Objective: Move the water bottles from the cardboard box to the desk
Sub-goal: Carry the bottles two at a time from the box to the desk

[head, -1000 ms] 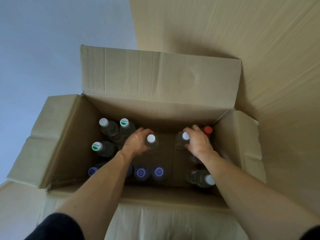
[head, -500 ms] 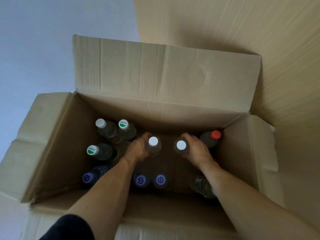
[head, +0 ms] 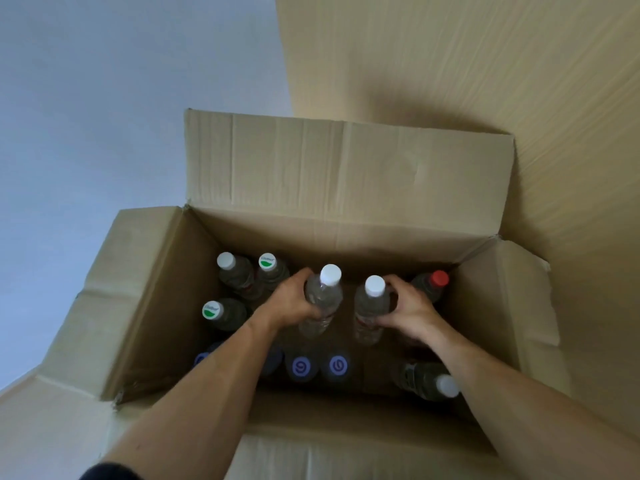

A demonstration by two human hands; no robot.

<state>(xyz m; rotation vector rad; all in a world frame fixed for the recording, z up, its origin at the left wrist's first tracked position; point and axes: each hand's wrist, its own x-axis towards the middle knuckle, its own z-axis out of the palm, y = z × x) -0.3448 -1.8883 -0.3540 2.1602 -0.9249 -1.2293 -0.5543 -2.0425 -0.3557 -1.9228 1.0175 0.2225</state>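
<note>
Left hand (head: 289,301): grip curled round the upper body of a white-capped bottle (head: 323,299).
Right hand (head: 408,311): grip wrapped round a second white-capped bottle (head: 370,308).
Where: both bottles upright inside the open cardboard box (head: 346,174), among other bottles.

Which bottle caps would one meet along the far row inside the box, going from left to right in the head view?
Plain white cap → green-and-white cap → white cap of the bottle in the left hand → white cap of the bottle in the right hand → red cap.
</note>
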